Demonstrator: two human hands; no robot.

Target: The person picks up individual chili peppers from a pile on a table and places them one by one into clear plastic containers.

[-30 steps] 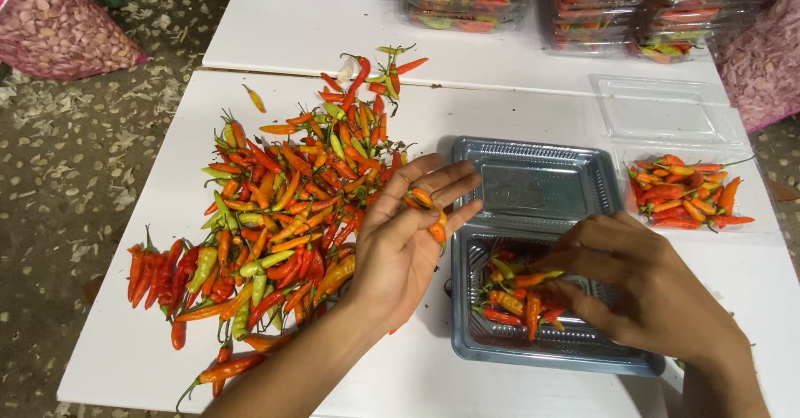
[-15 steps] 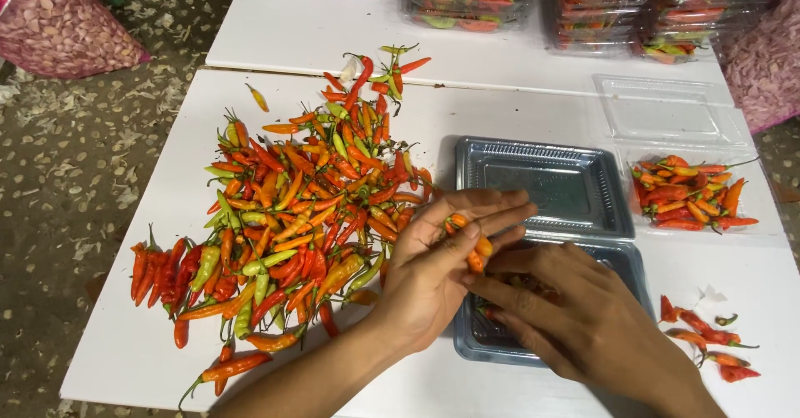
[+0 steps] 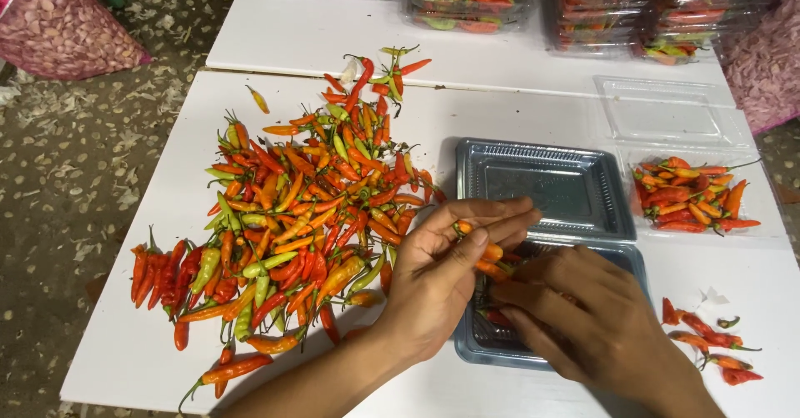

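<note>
Grip of the left hand (image 3: 442,280) still holds orange chillies (image 3: 490,255), right hand (image 3: 592,322) staying over the clear tray (image 3: 483,347), its hold hidden.

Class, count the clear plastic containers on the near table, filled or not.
3: an open hinged container under the hands, a filled container at right, an empty container behind it. More are stacked on the far table.
</note>
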